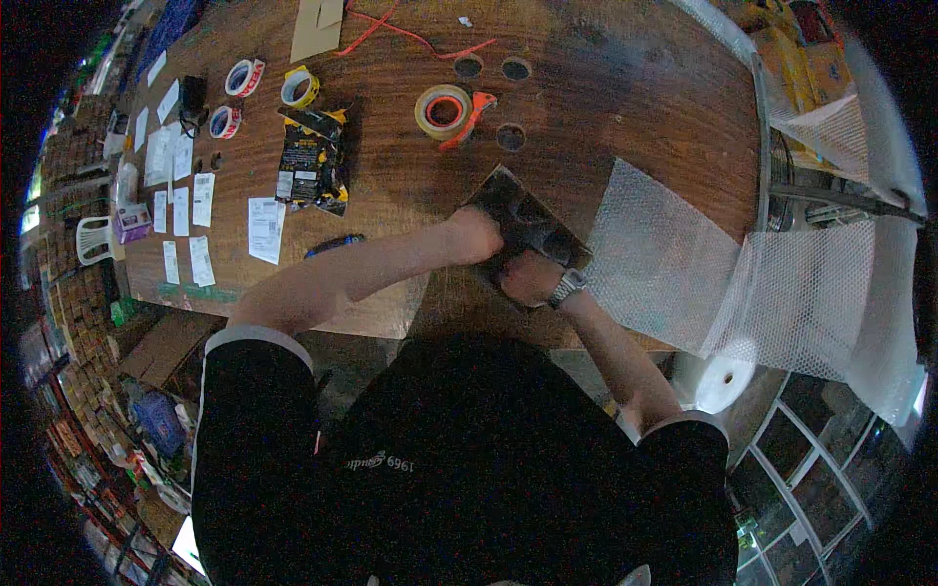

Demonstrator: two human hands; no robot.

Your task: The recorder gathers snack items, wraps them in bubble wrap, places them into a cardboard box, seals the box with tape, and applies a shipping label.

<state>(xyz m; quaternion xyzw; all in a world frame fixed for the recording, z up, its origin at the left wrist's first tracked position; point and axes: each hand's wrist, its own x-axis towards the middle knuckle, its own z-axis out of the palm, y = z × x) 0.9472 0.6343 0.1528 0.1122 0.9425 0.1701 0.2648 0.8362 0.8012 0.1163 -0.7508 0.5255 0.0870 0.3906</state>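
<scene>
A dark, flat rectangular item with round shapes on its face [524, 220] lies at an angle on the wooden table [388, 168] before me. My left hand [476, 235] rests with curled fingers on its left side. At its near edge is my right hand [530, 278], with a metal-banded watch [567, 286] on the wrist. The fingertips of both hands are hidden, so their hold on the item is unclear. To the right lies a sheet of bubble wrap [645, 256]. Beyond the hands sits a roll of tape [443, 112] with an orange tape cutter [471, 121] against it.
Several printed paper slips [203, 200] lie at the left, near a black-and-yellow plastic package [311, 157], printed tape rolls [244, 78] and a yellow tape roll [300, 87]. A piece of cardboard [316, 28] and red strapping [410, 34] are at the far side. More bubble wrap [806, 293] hangs over the right edge.
</scene>
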